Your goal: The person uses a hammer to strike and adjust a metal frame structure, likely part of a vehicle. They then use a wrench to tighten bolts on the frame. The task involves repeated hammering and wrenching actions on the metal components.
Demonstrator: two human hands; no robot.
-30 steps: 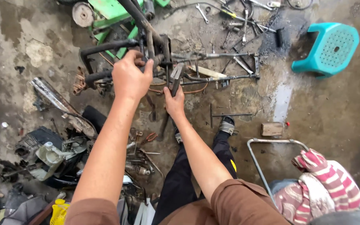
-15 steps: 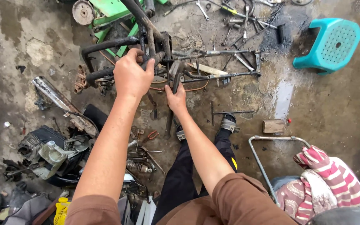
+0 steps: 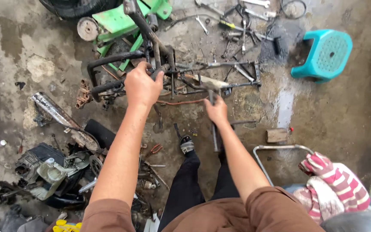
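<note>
On stained wet concrete floor (image 3: 31,51), left hand (image 3: 141,88) gripping bike frame (image 3: 121,58), right hand (image 3: 217,111) closed on, prob., hammer (image 3: 213,129), teal stool (image 3: 325,53) nearby

I see soft, even daylight with no hard shadows. A wet patch on the concrete floor (image 3: 285,107) gives pale glare, as does the wall at the right edge. Focus is sharp at centre; my wide lens bends the edges, and the sleeves nearest me blur slightly.
</note>
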